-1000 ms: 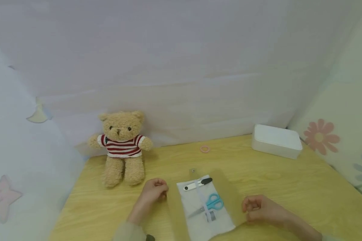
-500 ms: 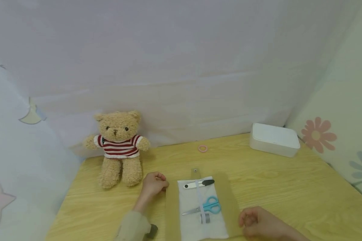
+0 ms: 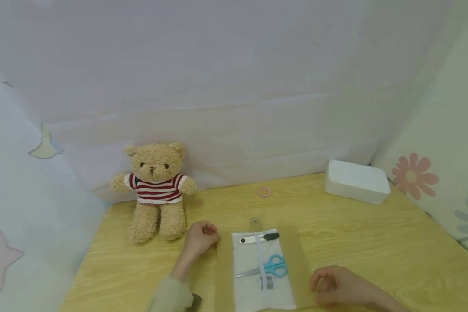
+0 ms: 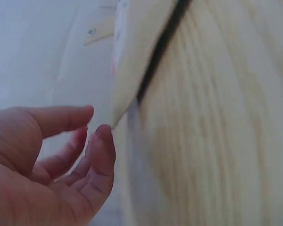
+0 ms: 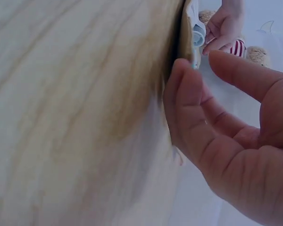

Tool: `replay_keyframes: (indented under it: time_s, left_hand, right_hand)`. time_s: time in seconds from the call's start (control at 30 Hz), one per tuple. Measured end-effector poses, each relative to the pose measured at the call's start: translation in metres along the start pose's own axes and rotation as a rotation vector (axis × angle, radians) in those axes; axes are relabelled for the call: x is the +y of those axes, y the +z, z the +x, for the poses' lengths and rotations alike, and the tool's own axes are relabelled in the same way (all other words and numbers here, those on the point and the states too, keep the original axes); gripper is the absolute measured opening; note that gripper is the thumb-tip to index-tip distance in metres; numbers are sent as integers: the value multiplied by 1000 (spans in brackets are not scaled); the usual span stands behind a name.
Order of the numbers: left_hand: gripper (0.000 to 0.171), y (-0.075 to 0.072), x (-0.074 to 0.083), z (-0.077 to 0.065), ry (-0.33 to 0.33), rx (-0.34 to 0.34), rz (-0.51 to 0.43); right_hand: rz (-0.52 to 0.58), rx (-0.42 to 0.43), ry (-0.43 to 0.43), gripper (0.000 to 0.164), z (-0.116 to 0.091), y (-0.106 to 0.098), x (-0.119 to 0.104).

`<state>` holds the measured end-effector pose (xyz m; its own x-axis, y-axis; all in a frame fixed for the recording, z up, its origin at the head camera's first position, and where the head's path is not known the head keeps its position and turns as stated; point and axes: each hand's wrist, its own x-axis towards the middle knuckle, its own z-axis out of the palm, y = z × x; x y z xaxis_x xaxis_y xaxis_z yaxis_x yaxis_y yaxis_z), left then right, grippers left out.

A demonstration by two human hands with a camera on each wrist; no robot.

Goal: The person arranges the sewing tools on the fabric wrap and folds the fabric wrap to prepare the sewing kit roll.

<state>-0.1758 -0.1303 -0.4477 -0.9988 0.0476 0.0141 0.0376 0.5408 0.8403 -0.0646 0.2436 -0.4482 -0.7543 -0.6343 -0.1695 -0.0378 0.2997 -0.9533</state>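
Tan tool roll (image 3: 224, 273) unfolded btw L hand (image 3: 200, 238) by its far-left corner & R hand (image 3: 338, 286) by near-right edge; both loosely curled, thumbs apart, nothing gripped.

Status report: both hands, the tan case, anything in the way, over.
Left hand, right hand at opposite edges of open tan case; contact unclear. Blue-handled scissors under its pale strap. Teddy bear, white box apart from case, likely no obstacle.
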Motion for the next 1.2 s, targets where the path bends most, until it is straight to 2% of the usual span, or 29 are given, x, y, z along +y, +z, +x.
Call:
replay_keyframes:
  time_s: [0.1,0.2,0.3,0.4,0.5,0.63,0.77,0.93,1.2]
  left_hand:
    - [11,-8,3,-15,108,-88,29]
    - [10,-13,5,-32,203,-195,44]
    - [10,-16,4,-49,283,-283,60]
    - [9,-16,4,-67,308,-366,57]
    - [10,-12,4,-82,298,-432,32]
    - [15,-7,5,-94,264,-498,31]
    - [18,-5,4,-101,309,-516,69]
    - [23,-6,3,-106,398,-497,109]
    - [27,-7,2,-109,405,-494,160]
  right_hand:
    - [-180,85,-42,11,-1,-3,-1]
    - [-255,159,-62,13,6,-7,-5]
    - [-160,193,-40,23,22,-13,-8]
    - [-17,216,-8,35,44,-20,-9]
    - [77,244,32,42,66,-24,-8]
    - [161,273,79,45,90,-27,-6]
    - [200,268,107,43,102,-28,-6]
    - [166,260,124,42,105,-27,-7]
    - [83,273,152,38,109,-24,-7]
